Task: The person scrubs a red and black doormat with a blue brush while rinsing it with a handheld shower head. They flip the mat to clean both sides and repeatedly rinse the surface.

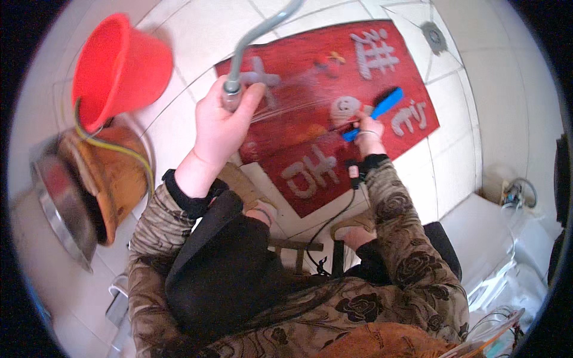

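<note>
My left hand (219, 121) grips the metal end fitting (231, 95) of a grey shower hose (250, 38), raised over the left part of a red doormat (295, 147). Thin streaks of water run from below this hand across the mat; the outlet itself is hidden. In my right hand (369, 129) is a blue scrubbing brush (388, 102), held on the mat's right half beside a pale smiling figure. The mat lies flat on the tiles and bears large pale characters. Its surface looks wet.
A red plastic bucket (147, 67) is tilted at the left, above an orange-brown basin (127, 156) and a metal basin (58, 197). A yellow-striped hose (112, 148) hangs over them. One floor drain (434, 38) is at upper right. A black cable (333, 219) runs between my legs.
</note>
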### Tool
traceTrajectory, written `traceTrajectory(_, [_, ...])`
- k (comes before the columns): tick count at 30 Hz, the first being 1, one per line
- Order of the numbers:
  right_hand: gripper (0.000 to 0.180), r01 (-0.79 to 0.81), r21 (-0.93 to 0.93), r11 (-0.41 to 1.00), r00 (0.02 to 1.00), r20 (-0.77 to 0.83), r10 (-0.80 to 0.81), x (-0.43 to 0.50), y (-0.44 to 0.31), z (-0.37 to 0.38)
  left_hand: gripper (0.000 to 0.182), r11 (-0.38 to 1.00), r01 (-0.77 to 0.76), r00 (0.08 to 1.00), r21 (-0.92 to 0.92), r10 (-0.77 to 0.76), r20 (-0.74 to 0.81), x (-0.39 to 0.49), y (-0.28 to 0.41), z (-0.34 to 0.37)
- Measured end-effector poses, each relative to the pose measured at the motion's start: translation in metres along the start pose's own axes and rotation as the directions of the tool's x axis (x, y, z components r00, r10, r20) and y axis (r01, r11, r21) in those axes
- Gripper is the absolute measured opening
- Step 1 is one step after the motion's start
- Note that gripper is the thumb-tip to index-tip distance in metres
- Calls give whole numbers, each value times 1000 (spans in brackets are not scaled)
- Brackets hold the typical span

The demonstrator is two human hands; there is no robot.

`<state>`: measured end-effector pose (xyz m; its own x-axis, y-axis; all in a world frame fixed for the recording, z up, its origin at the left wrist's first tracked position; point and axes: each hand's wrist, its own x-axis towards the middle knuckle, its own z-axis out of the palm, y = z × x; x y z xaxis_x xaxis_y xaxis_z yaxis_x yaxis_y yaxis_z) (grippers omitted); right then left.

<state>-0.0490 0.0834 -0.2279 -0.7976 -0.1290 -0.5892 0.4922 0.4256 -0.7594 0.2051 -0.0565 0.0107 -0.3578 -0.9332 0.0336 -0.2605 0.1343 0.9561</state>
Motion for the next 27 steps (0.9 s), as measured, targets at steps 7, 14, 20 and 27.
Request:
traceTrajectory(7, [13, 239, 249, 939, 892, 326, -313, -1, -129, 75, 27, 965, 50, 991, 259, -15, -134, 29, -17, -52])
traceTrajectory(14, [18, 248, 59, 967, 845, 476, -245, -4, -231, 247, 26, 969, 22, 989, 245, 15, -149, 34, -19, -65])
traceTrajectory(20, [36, 961, -174, 215, 277, 630, -726, 23, -160, 163, 22, 991, 8, 989, 133, 13, -150, 39, -26, -62])
traceTrajectory(27, [54, 538, -843, -2, 732, 469, -495, -15, 10, -35, 28, 971, 32, 997, 237, -16, -70, 34, -32, -32])
